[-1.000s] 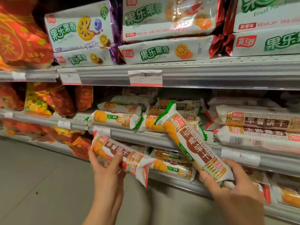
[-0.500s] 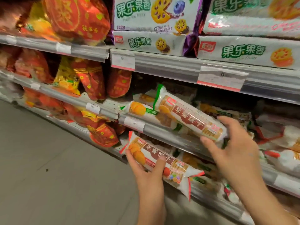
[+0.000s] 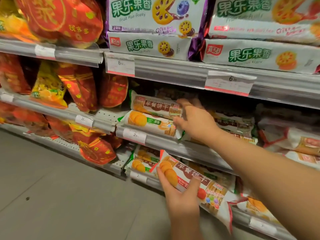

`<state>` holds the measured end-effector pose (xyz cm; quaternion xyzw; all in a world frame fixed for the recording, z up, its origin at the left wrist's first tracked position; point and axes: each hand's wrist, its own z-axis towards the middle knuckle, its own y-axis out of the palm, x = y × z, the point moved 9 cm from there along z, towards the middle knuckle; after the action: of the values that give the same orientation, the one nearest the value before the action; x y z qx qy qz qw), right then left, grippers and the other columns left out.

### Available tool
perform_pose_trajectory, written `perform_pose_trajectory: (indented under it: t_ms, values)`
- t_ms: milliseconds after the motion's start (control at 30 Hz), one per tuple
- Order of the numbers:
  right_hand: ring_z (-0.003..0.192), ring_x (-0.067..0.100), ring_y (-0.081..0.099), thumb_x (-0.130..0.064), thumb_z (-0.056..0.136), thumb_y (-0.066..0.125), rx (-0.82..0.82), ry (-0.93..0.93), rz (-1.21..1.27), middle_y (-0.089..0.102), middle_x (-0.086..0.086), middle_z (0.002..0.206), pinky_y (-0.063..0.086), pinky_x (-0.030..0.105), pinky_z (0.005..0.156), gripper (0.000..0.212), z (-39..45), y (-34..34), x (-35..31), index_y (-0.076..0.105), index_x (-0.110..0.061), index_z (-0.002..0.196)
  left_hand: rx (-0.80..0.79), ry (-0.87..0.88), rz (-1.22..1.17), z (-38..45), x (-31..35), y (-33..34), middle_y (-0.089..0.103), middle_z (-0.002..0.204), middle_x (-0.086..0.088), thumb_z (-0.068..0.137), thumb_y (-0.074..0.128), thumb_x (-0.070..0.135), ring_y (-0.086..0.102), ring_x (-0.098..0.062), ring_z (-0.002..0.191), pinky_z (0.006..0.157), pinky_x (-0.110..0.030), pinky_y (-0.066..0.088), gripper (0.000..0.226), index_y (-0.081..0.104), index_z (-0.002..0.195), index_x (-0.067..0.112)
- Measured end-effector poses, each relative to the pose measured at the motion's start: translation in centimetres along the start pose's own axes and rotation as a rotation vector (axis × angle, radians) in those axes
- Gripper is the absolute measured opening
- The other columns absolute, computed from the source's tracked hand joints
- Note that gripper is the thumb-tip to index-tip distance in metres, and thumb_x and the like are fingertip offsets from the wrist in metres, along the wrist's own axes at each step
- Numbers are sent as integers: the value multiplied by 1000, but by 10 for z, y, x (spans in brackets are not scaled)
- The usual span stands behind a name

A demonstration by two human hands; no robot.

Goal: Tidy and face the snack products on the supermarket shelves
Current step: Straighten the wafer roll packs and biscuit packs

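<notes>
While the right hand curls its grip around the end of a glossy brown-banded tubular biscuit pack, that pack lies atop a white orange-printed roll on the grey metal middle shelf. At six o'clock from it, the left hand pinches a crinkly red-edged biscuit sleeve before the lower shelf.

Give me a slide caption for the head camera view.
Right hand sets a green-trimmed biscuit roll on the shelf stack; left hand holds a red-trimmed roll.
</notes>
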<state>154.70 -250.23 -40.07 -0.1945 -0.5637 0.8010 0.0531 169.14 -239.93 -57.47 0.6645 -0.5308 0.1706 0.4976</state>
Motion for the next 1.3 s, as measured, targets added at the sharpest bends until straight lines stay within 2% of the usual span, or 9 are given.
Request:
perform_pose_trajectory:
  t_ms: [167,333,533,800,867,933,1000,1100,1300]
  values:
    - [116,31,58,-46,95,60,25,-56,-2,49,11,142,54,42,92,72,-38,-31,7,24,-35,157,-25,96,35,-6,6,10,56,140,2,84,81,8,70,-24,107,87,-49,61,112,12,149,66]
    - [107,7,62,-48,92,63,22,-15,152,67,-12,117,53,32,92,36,-145,-43,34,64,-30,123,-197,350,32,-11,51,15,46,152,14,76,83,8,66,-3,116,83,-31,61,121,8,150,68]
    - [102,8,54,-79,78,57,-147,51,25,57,-16,115,48,32,84,62,-201,-11,41,46,-36,121,-278,350,154,-16,42,32,58,143,-3,60,96,21,70,-17,112,81,-36,62,136,5,156,54]
    - [88,14,57,-64,70,69,75,220,-147,55,-10,99,44,29,62,52,-269,-65,105,60,-28,106,-358,223,289,-91,-32,99,70,113,-9,63,96,13,75,-15,90,69,-29,61,108,31,147,34]
    - [96,15,55,-64,77,62,74,294,-122,53,-10,105,48,33,68,52,-293,-82,135,56,-29,115,-507,168,333,-108,-48,124,72,108,1,77,85,0,74,-7,92,70,-21,59,78,43,134,32]
    - [96,15,55,-61,78,61,132,343,-162,52,-11,104,51,34,68,53,-318,-108,170,56,-28,119,-675,260,558,-123,-56,147,70,112,21,84,83,20,68,3,105,84,-14,53,56,50,125,38]
    - [96,18,58,-53,73,70,148,418,-238,52,-10,104,53,36,69,56,-338,-131,208,56,-27,120,-787,551,978,-135,-57,166,46,143,34,89,66,55,43,1,138,113,-20,34,58,42,141,47]
    - [96,22,60,-44,70,83,140,511,-340,57,-5,106,55,38,69,62,-364,-157,254,57,-22,121,-688,871,1628,-117,-73,186,-18,169,6,99,39,65,-17,-22,156,123,-37,-8,83,-3,162,32]
    - [106,31,60,-30,75,82,191,598,-502,59,7,123,57,44,80,63,-399,-216,332,56,-14,130,-513,910,1847,-96,-96,215,-39,158,-18,96,45,63,-26,-37,151,126,-54,-1,107,-33,150,14]
